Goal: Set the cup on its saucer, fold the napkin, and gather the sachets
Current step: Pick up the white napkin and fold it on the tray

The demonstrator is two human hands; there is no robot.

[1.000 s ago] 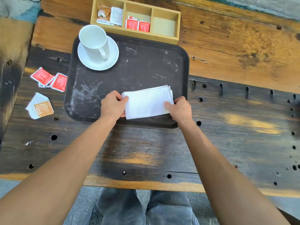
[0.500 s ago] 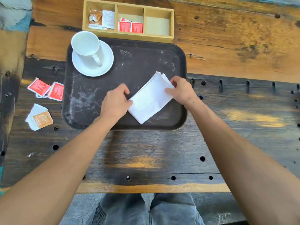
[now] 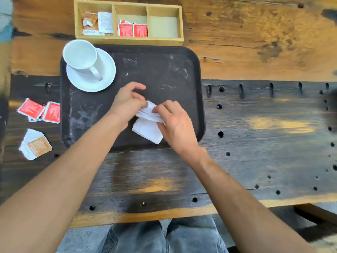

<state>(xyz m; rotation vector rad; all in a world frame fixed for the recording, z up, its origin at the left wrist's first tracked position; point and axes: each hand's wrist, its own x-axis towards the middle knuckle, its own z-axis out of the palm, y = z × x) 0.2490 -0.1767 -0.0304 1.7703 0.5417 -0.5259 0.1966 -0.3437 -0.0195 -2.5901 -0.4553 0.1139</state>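
We look down on a worn wooden table, orange at the far side and dark and drilled with holes nearer us, and on it lies a scuffed dark tray. Beyond the tray's far edge sits a pale wooden organiser with three compartments: the left one holds brown and white sachets, the middle one red sachets, and the right one shows only its bare floor. In the tray's far-left corner the white cup stands upright on its saucer, handle turned toward us. Over the middle of the tray both of our hands meet at the white napkin, which is partly folded, its lower part lying flat on the tray and its upper layers bunched and lifted. Our left hand pinches the raised edge with curled fingers, and our right hand grips the bunched layers from the other side. On the table left of the tray lie loose red sachets overlapping one another, and nearer us a brown sachet on white ones. The printing on every sachet is too small for us to read.
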